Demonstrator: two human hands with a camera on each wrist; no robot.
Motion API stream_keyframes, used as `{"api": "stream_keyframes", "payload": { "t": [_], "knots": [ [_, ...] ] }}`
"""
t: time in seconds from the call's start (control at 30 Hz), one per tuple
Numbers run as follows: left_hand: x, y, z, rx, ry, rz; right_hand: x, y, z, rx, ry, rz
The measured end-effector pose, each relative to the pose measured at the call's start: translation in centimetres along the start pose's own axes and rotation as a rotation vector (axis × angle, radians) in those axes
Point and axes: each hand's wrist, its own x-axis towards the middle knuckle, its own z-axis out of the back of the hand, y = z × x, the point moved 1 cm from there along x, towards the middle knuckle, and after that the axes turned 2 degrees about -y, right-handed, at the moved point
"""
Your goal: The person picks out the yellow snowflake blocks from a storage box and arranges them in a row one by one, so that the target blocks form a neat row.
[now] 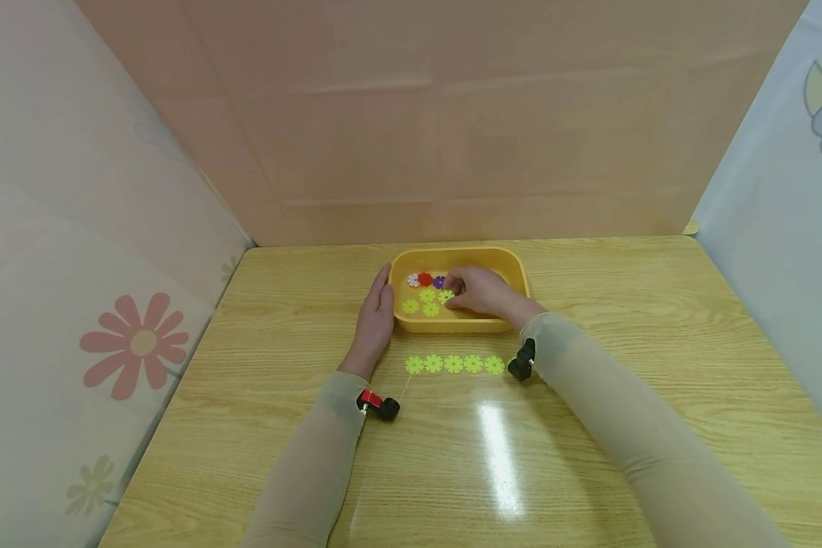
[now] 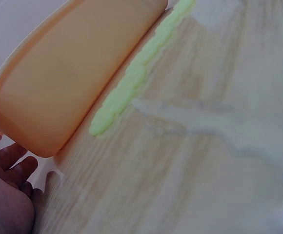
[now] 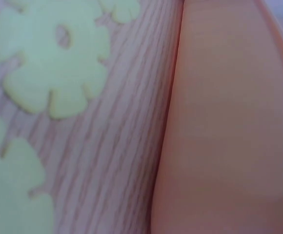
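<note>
A yellow plastic basin (image 1: pixel 462 326) stands on the wooden table. My left hand (image 1: pixel 373 323) rests against its left side, fingers fairly straight; in the left wrist view the fingers (image 2: pixel 22 170) show by the basin's corner. Inside the basin, my right hand (image 1: pixel 482 291) bends over a yellow-green snowflake disc (image 1: pixel 445 297), thumb and forefinger at its edge. Around it lie several more yellow-green discs (image 1: pixel 428 295), a white disc (image 1: pixel 413 281), a red disc (image 1: pixel 425 279) and a purple disc (image 1: pixel 439 282). The right hand itself is outside the right wrist view.
In front of the basin, a row of yellow-green discs (image 1: pixel 454 364) lies flat on the table (image 1: pixel 438 472). Its right end is beside the right wrist's black camera (image 1: pixel 521 364). A pinkish-brown screen (image 1: pixel 438 129) stands behind the table, with pale printed sheets on both sides.
</note>
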Motion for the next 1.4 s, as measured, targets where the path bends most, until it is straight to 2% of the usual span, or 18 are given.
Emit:
{"api": "stream_keyframes", "payload": {
  "t": [0.37, 0.8, 1.1, 1.27, 1.4],
  "knots": [
    [0.0, 0.1, 0.0, 0.003, 0.001, -0.001, 0.0, -0.1, 0.1, -0.008, -0.024, -0.021],
    [0.1, 0.1, -0.1, 0.009, -0.002, -0.013, -0.8, 0.6, 1.1, 0.062, -0.154, 0.030],
    [0.2, 0.2, 0.0, 0.015, -0.003, 0.001, -2.8, 2.0, 2.5, 0.097, -0.197, 0.063],
    [0.2, 0.2, -0.1, 0.012, -0.005, -0.007, -4.3, 1.9, 3.1, 0.052, -0.241, 0.120],
    [0.2, 0.0, -0.2, 0.018, -0.003, -0.007, -5.8, 1.6, 3.6, 0.034, -0.267, 0.133]
  ]
}}
